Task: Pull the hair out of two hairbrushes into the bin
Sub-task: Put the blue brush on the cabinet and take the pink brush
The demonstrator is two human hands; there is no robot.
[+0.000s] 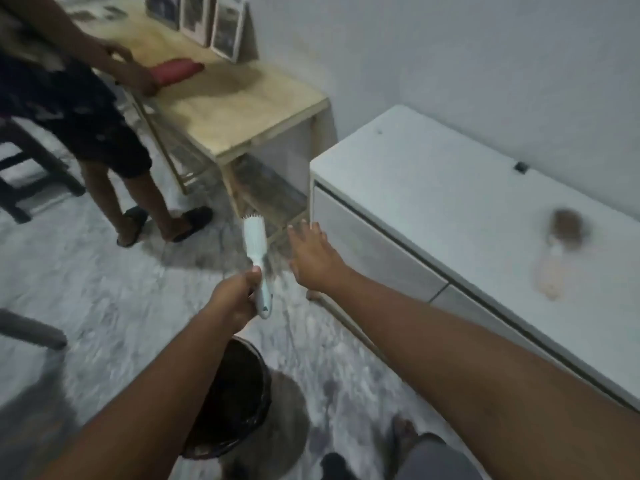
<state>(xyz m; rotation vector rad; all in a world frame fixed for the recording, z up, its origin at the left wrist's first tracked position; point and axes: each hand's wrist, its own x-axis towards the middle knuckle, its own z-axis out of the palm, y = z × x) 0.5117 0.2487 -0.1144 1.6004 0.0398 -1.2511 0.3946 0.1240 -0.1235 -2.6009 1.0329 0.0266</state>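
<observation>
Your left hand (235,301) grips the pale hairbrush (255,244) by its slim, smooth plastic handle just beyond the dark bin (266,379), right hand (311,259) spread open beside it, second brush (550,275) hair-matted on the white cabinet (433,174): probably light, rigid, slippery, so hold handles and pinch the soft hair low.

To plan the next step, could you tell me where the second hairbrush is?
The second hairbrush lies on the white cabinet, far right in the head view, clear of the right hand.
</observation>
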